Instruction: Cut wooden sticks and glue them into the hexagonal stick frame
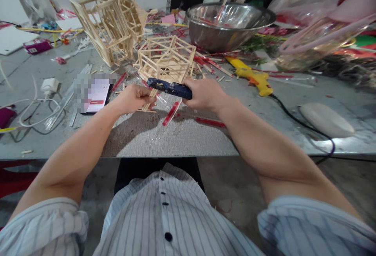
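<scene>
My right hand (205, 93) is closed around a dark blue glue gun (169, 87), its nozzle pointing left toward my left hand. My left hand (135, 97) is pinched on thin wooden sticks (147, 107) held just above the grey table (176, 134). Right behind both hands lies a low frame of wooden sticks (166, 58). A taller stick structure (110, 25) stands further back on the left.
A steel bowl (227, 23) sits at the back, a yellow glue gun (252, 76) with a black cord to its right. A phone (95, 93), a white charger (49, 85) with cables and red stick scraps lie on the left. A white oval object (326, 119) rests at right.
</scene>
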`<state>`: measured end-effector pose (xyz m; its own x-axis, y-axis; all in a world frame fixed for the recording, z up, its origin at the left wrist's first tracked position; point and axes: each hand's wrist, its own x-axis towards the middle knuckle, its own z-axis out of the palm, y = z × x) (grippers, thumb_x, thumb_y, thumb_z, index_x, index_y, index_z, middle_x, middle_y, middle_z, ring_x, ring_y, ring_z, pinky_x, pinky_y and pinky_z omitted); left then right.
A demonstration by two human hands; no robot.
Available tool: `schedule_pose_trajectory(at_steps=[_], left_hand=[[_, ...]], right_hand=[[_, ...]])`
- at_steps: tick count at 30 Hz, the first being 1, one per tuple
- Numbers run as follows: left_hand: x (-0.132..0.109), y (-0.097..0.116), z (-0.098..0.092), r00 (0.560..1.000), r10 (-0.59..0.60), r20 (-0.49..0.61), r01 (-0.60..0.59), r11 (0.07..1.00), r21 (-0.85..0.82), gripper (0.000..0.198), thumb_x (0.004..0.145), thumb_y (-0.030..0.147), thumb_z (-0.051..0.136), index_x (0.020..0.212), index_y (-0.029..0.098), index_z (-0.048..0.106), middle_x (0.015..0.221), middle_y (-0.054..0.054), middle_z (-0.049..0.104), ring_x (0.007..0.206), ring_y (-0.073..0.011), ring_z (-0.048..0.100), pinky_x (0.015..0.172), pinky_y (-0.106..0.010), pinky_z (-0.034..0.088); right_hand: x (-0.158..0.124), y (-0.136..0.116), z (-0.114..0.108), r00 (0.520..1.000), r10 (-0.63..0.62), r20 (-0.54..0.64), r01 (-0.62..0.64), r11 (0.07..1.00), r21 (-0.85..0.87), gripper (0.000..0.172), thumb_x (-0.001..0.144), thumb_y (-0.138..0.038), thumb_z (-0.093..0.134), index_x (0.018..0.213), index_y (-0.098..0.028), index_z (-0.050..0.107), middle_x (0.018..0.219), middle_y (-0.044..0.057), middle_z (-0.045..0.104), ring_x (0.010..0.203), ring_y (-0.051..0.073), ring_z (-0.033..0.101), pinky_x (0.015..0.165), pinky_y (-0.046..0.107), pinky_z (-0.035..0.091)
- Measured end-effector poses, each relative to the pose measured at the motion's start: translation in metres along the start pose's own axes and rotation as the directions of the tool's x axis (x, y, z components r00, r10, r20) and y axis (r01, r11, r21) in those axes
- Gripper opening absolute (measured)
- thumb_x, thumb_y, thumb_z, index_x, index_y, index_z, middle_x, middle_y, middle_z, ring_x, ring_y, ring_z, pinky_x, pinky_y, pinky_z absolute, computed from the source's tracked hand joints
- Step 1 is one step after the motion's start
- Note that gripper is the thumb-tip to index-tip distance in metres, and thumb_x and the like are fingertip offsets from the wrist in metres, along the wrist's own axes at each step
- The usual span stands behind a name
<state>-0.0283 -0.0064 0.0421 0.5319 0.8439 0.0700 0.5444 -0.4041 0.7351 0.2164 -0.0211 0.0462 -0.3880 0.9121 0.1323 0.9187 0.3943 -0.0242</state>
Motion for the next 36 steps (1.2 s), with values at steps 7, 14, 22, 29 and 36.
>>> schedule_pose_trajectory(at_steps=[7, 14, 22, 29, 36], left_hand=[[0.001, -0.003, 0.001, 1.000, -0.010, -0.002, 0.010, 1.000, -0.010, 0.017, 0.075, 0.032, 0.064, 0.068, 0.016, 0.066, 0.058, -0.002, 0.062, 0.063, -0.0145, 0.061, 0.061, -0.023, 0.048], [0.001, -0.003, 0.000, 0.999, -0.033, 0.016, 0.033, 0.999, -0.004, 0.022, 0.077, 0.035, 0.062, 0.071, 0.014, 0.067, 0.060, -0.002, 0.064, 0.060, -0.0134, 0.060, 0.061, -0.024, 0.048], [0.002, -0.004, -0.002, 0.999, -0.026, 0.020, 0.025, 0.999, 0.023, 0.027, 0.079, 0.039, 0.060, 0.072, 0.014, 0.068, 0.064, -0.003, 0.067, 0.059, -0.0119, 0.059, 0.059, -0.023, 0.045], [0.005, -0.012, -0.002, 0.998, -0.029, 0.049, 0.030, 1.000, -0.010, 0.028, 0.078, 0.041, 0.060, 0.076, 0.015, 0.068, 0.068, -0.003, 0.069, 0.063, -0.0129, 0.063, 0.062, -0.023, 0.047], [0.002, -0.003, 0.003, 0.995, -0.099, 0.005, 0.096, 0.954, -0.284, 0.025, 0.074, 0.039, 0.068, 0.073, 0.013, 0.068, 0.070, -0.004, 0.070, 0.064, -0.0127, 0.065, 0.063, -0.025, 0.052]], right_hand=[[0.000, 0.002, 0.001, 1.000, -0.013, -0.014, 0.013, 1.000, -0.013, 0.037, 0.073, -0.031, 0.051, 0.108, -0.022, 0.060, 0.093, 0.010, 0.071, 0.078, 0.028, 0.063, 0.060, 0.034, 0.035], [0.000, 0.000, -0.001, 1.000, 0.006, -0.009, -0.005, 1.000, 0.014, 0.037, 0.073, -0.030, 0.053, 0.108, -0.021, 0.061, 0.094, 0.011, 0.070, 0.079, 0.027, 0.063, 0.061, 0.034, 0.037], [0.001, -0.003, 0.002, 0.997, 0.038, -0.060, -0.038, 0.999, 0.011, 0.032, 0.074, -0.031, 0.053, 0.102, -0.022, 0.064, 0.086, 0.009, 0.070, 0.075, 0.025, 0.062, 0.060, 0.032, 0.038], [0.004, 0.002, 0.007, 0.989, 0.123, -0.083, -0.118, 0.991, 0.065, 0.034, 0.076, -0.035, 0.053, 0.106, -0.022, 0.063, 0.087, 0.010, 0.071, 0.075, 0.027, 0.062, 0.060, 0.034, 0.039], [0.009, 0.016, 0.014, 0.978, 0.140, -0.155, -0.122, 0.985, 0.119, 0.052, 0.078, -0.037, 0.055, 0.127, -0.021, 0.050, 0.111, 0.013, 0.065, 0.099, 0.032, 0.060, 0.074, 0.042, 0.045]])
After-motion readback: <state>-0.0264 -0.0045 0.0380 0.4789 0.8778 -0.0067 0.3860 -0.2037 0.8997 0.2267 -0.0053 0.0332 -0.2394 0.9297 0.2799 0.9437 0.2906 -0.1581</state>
